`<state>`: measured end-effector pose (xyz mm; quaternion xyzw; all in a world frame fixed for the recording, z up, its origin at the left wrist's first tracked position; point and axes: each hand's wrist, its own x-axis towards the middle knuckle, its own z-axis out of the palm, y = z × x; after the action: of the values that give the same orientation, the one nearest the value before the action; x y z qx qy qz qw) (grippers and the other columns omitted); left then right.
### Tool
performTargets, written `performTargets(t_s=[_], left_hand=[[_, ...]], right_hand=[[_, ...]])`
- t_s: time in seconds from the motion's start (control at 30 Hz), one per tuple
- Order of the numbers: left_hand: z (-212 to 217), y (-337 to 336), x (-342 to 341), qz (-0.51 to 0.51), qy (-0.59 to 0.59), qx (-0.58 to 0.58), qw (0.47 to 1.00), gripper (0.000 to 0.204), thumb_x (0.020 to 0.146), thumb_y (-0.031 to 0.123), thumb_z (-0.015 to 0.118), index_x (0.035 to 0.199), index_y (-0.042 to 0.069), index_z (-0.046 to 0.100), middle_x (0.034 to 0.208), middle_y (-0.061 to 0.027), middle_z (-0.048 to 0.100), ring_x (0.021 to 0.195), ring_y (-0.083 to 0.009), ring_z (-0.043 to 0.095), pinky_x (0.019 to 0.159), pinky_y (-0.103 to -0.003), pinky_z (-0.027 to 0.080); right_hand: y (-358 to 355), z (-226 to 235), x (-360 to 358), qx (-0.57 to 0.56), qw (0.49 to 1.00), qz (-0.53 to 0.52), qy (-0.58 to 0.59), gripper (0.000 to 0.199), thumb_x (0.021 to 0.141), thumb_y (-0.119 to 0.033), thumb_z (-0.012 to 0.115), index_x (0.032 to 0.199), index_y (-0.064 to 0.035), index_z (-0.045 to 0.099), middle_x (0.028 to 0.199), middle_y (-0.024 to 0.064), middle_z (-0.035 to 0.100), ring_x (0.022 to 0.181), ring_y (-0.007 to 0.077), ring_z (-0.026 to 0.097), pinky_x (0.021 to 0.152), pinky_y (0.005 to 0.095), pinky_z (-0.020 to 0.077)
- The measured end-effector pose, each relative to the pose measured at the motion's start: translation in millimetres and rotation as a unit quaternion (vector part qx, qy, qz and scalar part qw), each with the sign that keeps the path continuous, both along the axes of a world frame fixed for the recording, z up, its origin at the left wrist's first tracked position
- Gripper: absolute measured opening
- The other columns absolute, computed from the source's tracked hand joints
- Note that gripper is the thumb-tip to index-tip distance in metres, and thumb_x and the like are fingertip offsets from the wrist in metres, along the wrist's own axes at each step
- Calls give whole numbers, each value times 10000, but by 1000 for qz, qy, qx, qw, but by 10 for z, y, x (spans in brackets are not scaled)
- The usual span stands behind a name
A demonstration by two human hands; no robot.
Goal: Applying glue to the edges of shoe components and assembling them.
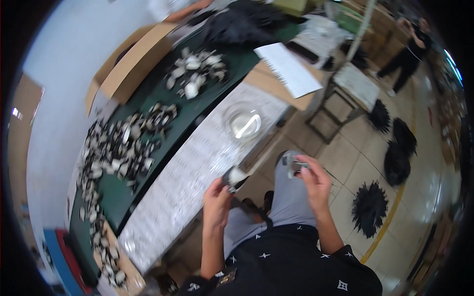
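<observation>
My left hand (216, 203) is closed on a small black-and-white piece (237, 175), held up near the inner edge of the table. Over my right knee, my right hand (316, 181) pinches a small greyish, partly see-through piece (293, 165); its exact kind is too blurred to tell. The hands are apart. Beyond my left hand, a clear round dish (244, 123) sits on the plastic-covered tabletop (180, 190). Many similar black-and-white pieces (131, 138) lie heaped along the green surface (148, 172) to the left, with another pile (193, 69) farther back.
An open cardboard box (140, 61) stands at the far left. A white spiral-edged pad (290, 69) lies on cardboard at the table's far end. A stool (353, 89) stands to the right. Black bundles (370, 208) lie on the tiled floor. Another person (412, 52) stands far right.
</observation>
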<state>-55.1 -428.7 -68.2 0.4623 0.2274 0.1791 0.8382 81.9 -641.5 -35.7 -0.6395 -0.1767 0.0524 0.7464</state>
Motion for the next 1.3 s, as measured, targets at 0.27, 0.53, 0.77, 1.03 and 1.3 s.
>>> performTargets(t_s=[0.27, 0.53, 0.77, 1.03, 1.3], left_hand=[[148, -98, -5, -26, -5, -25, 999, 321, 869, 101, 673, 1164, 4, 588, 1002, -41, 644, 878, -111, 597, 774, -259, 485], [172, -116, 1, -33, -17, -40, 998, 343, 859, 94, 689, 1169, -16, 593, 1012, -49, 653, 890, -101, 597, 797, -242, 485], [82, -120, 14, -46, -4, -39, 998, 300, 880, 125, 666, 1145, 3, 598, 999, -45, 649, 870, -107, 607, 778, -259, 502], [75, -103, -13, -52, -7, -55, 997, 289, 890, 115, 652, 1146, -5, 593, 1000, -48, 648, 880, -109, 604, 788, -262, 502], [59, -115, -6, -55, -3, -56, 997, 286, 894, 133, 649, 1144, 5, 590, 1005, -45, 642, 891, -115, 606, 800, -275, 510]], right_hand=[[300, 434, -298, -157, 920, 102, -345, 295, 804, 45, 635, 1098, 41, 647, 1117, 181, 608, 922, 262, 642, 728, 305, 533], [420, 313, -400, -194, 910, 110, -349, 313, 807, 43, 642, 1120, 29, 637, 1147, 171, 582, 841, 226, 642, 678, 300, 536], [420, 199, -366, -180, 926, 133, -305, 301, 826, 30, 628, 1127, 24, 634, 1155, 171, 580, 872, 225, 637, 703, 285, 532], [378, 122, -332, 14, 972, 220, 78, 264, 918, -50, 560, 1158, 50, 612, 1176, 128, 582, 991, 160, 594, 800, 282, 530], [323, 67, -251, 38, 972, 208, 106, 260, 908, -65, 564, 1138, 42, 622, 1154, 135, 609, 983, 178, 609, 795, 293, 532]])
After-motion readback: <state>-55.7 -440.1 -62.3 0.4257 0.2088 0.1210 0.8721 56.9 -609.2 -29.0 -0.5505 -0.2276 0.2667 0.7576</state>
